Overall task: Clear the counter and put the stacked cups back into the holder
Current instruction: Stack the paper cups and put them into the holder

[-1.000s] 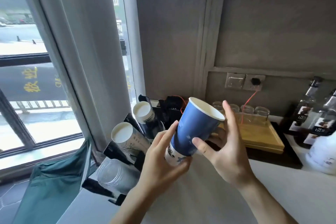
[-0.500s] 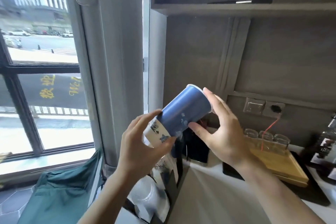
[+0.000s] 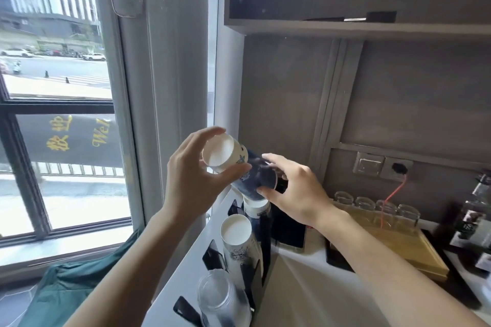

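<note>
A stack of blue paper cups [image 3: 249,172] with a white base is tipped over, base towards me, mouth pointing down at the black cup holder [image 3: 212,257]. My left hand [image 3: 196,175] grips the white base end. My right hand [image 3: 295,191] holds the blue rim end from the right. Just under the mouth is the top slot's white cup stack [image 3: 256,207]. Below it the holder carries a white printed cup stack [image 3: 237,236] and a clear plastic cup stack [image 3: 220,297].
A wooden tray [image 3: 406,249] with several upturned glasses [image 3: 377,207] stands to the right on the white counter [image 3: 305,292]. Dark bottles [image 3: 475,218] are at the far right. A wall socket with a red cable [image 3: 396,186], a shelf above, a window and a green chair at left.
Both hands have turned the blue cup stack over, from mouth-up to mouth-down, and brought it over the holder's top slot. The camera has tilted upward.
</note>
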